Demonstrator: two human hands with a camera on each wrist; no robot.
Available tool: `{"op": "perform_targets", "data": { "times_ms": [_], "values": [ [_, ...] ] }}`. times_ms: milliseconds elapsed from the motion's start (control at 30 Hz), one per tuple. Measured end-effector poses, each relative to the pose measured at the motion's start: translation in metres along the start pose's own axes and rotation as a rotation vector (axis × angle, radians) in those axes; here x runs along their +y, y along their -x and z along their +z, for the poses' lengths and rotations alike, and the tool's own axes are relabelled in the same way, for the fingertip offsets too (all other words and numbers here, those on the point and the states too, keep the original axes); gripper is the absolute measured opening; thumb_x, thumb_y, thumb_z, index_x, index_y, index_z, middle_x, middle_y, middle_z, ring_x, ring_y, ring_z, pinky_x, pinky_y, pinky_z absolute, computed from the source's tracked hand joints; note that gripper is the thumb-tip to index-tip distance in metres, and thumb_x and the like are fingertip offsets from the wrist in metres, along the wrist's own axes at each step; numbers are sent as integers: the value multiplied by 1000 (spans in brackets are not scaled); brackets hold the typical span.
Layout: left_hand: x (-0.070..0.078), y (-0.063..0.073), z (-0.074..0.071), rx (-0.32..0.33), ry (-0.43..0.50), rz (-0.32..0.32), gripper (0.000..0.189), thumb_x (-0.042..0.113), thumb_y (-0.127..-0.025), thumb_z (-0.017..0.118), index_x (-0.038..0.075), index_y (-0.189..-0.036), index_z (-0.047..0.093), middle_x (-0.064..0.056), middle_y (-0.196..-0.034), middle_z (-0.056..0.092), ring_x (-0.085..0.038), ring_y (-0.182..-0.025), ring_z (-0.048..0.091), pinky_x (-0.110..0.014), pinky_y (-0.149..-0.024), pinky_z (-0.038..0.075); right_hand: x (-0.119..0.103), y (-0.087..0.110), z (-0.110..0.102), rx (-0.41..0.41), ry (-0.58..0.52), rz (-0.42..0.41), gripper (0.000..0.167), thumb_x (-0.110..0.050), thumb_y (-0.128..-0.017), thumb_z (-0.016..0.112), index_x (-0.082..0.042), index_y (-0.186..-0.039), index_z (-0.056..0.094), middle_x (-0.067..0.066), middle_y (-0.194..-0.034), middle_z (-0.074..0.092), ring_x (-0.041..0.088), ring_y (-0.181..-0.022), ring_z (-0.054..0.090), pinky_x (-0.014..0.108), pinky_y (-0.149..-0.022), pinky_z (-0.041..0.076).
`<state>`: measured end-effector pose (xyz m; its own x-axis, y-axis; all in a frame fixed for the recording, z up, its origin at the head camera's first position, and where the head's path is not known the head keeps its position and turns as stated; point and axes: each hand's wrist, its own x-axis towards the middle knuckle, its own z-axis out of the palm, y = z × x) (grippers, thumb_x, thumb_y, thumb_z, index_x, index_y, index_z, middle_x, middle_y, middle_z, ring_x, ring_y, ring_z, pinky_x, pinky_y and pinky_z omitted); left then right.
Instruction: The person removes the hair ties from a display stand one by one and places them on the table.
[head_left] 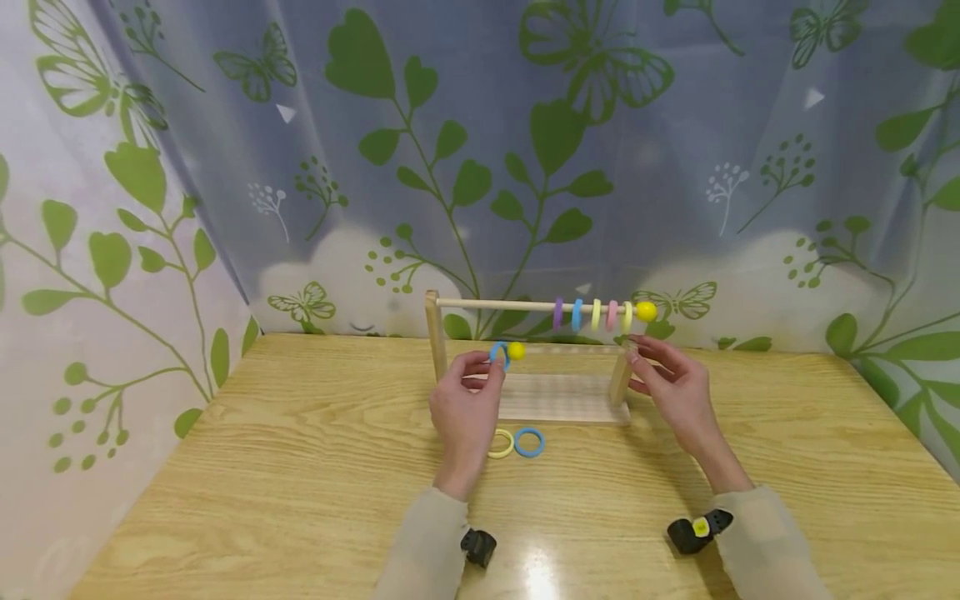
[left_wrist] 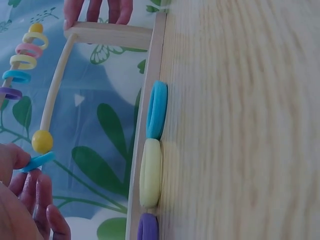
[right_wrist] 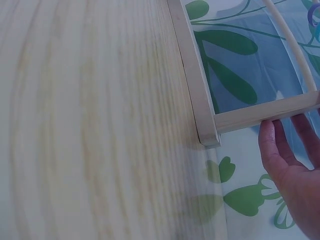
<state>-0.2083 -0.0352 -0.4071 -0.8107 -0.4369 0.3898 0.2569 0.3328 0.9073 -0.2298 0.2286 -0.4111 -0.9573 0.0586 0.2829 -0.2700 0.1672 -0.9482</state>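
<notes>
My left hand (head_left: pixel 467 408) pinches a blue ring (left_wrist: pixel 40 161) between thumb and fingers. That ring is right at the yellow ball (left_wrist: pixel 42 141) on the free left end of the lower rod (left_wrist: pixel 57 82) of a wooden stand. Against the stand's short right post (head_left: pixel 620 379) rest the fingertips of my right hand (head_left: pixel 678 400), with its fingers fairly straight. Purple, blue, yellow and pink rings hang on the upper rod (head_left: pixel 495 306), whose right end carries another yellow ball (head_left: pixel 646 312).
In front of the stand's base (head_left: pixel 558 408), a yellow ring (head_left: pixel 511 442) and a blue ring (head_left: pixel 530 455) lie on the wooden table (head_left: pixel 300 467). A purple ring (left_wrist: pixel 147 227) shows beside them in the left wrist view. Behind the table hangs a patterned curtain (head_left: pixel 480 233).
</notes>
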Motion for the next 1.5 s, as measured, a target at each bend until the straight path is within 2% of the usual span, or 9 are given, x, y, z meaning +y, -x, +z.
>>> {"op": "perform_targets", "data": {
  "times_ms": [367,867,1367,1500],
  "values": [
    [-6,-3,-10,-50,43,42,12,16,-87,79,10,-98,77,-7,-83,78,-18,-66,69,-22,-63,55,1,0,0,2,-13,-13,47,-18,-100,66,6,-140,56,-18,-113,67,-2,-99,70,22,-77,61],
    [-3,-6,-18,-105,41,34,12,16,-88,79,12,-99,77,-6,-84,78,-14,-66,68,-21,-62,54,1,1,-1,-7,-30,-9,47,-17,-100,66,5,-140,56,-20,-112,67,-2,-99,70,23,-78,61],
    [-2,-5,-19,-232,90,54,13,14,-87,79,11,-99,77,-6,-86,78,-15,-70,68,-22,-65,56,1,0,-1,-9,-26,4,48,-20,-100,66,5,-141,56,-19,-113,67,-2,-99,70,24,-78,61],
    [0,-3,-19,-290,103,55,14,14,-88,79,10,-101,77,-7,-87,77,-15,-71,68,-23,-68,57,2,0,-1,-11,-29,2,48,-19,-100,66,5,-141,55,-19,-113,67,-2,-99,70,23,-79,61]
  ]
}}
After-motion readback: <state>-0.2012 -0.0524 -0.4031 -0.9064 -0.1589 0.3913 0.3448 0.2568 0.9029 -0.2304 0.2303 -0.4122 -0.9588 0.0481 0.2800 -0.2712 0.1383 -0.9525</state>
